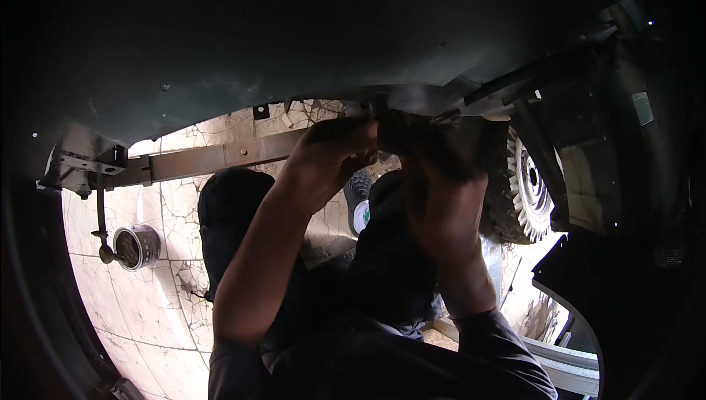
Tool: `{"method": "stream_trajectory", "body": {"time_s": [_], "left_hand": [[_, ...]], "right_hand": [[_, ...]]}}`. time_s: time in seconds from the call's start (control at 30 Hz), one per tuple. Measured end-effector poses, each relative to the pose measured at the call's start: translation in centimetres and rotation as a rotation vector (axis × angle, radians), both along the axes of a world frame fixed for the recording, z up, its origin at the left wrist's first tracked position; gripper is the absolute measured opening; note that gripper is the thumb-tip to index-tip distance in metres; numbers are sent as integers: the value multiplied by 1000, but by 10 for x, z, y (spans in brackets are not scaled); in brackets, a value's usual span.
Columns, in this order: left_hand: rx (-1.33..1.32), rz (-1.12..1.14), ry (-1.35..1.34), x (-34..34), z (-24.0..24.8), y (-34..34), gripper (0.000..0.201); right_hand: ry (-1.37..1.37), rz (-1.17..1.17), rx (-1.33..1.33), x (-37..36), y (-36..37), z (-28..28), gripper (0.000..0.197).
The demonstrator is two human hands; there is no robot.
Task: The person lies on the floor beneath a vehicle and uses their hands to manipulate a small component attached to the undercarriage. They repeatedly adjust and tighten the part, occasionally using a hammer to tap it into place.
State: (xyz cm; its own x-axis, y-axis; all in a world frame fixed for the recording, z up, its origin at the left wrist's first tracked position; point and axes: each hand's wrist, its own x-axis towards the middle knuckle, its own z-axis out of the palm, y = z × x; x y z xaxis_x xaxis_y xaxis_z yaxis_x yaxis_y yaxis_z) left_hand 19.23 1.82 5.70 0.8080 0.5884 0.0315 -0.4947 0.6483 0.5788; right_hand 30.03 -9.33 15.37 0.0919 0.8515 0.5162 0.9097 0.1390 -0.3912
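Note:
Both of my arms reach up to the lower edge of a large dark metal panel. My left hand is closed, its fingers curled by a short dark cylindrical part at that edge. Close beside it, my right hand is bent inward with its fingers closed in deep shadow. What either hand grips is too dark to make out. Behind my left hand runs a flat brownish metal beam.
A toothed-tread wheel stands to the right, by dark brackets. At left, a rod with a ball-like end hangs near an open round can on the cracked tile floor. My bent knees are below the beam.

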Motion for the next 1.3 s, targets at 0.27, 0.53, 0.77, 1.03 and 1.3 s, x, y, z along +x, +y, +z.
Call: {"method": "stream_trajectory", "body": {"time_s": [0.27,0.53,0.77,1.03,1.3], "left_hand": [[17,-8,-24,-3,0,3,28],[22,-33,20,-4,-16,6,29],[37,-45,-41,-4,-14,4,29],[-15,25,46,-1,4,-5,29],[-95,9,27,2,5,-10,25]], "right_hand": [[-47,38,-11,1,4,10,35],[-150,32,-34,1,9,14,32],[-164,31,-2,1,6,10,38],[-175,29,5,-1,0,13,33],[-191,-52,-7,-6,-2,6,34]]}}
